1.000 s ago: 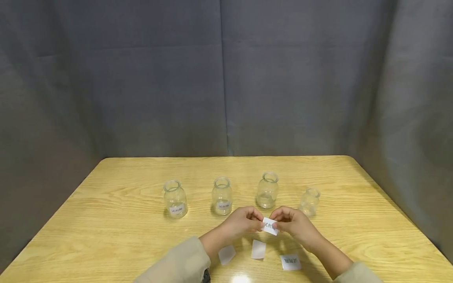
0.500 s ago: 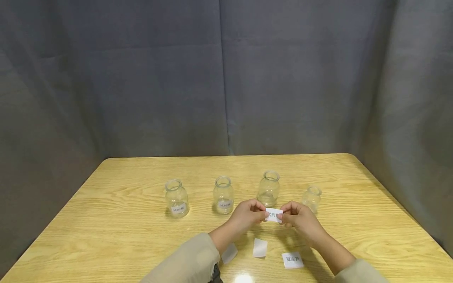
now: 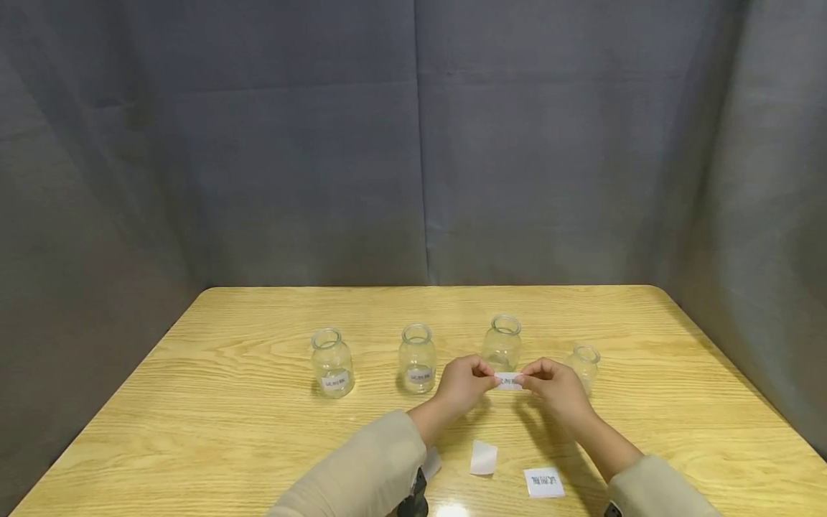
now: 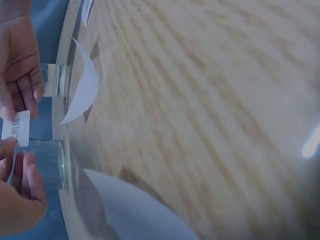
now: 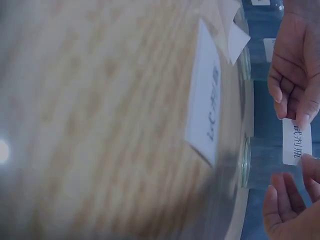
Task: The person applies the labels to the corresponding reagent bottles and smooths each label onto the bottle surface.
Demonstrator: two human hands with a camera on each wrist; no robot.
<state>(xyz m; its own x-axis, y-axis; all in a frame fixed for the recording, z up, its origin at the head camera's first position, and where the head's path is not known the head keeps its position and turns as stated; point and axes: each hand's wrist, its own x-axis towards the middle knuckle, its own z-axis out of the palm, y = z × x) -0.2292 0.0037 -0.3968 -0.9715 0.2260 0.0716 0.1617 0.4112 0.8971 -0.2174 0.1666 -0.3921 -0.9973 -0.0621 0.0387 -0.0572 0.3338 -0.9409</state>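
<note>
A white label with dark writing [image 3: 508, 381] is stretched between both hands, in front of the lower part of a clear glass jar [image 3: 506, 343]. My left hand [image 3: 462, 388] pinches its left end between thumb and finger, and my right hand [image 3: 559, 393] pinches the right end. In the right wrist view the label [image 5: 297, 142] shows its written face, with a jar behind it. Whether the label touches the glass, I cannot tell.
Two jars bearing labels, one at far left [image 3: 332, 364] and one in the middle [image 3: 417, 359], stand upright. A smaller jar [image 3: 584, 366] is partly behind the right hand. A written label [image 3: 544, 482] and blank-looking papers [image 3: 483, 458] lie near the front.
Both hands have moved forward with the label, from above the loose papers to the front of the third jar. The label has turned from tilted to nearly level.
</note>
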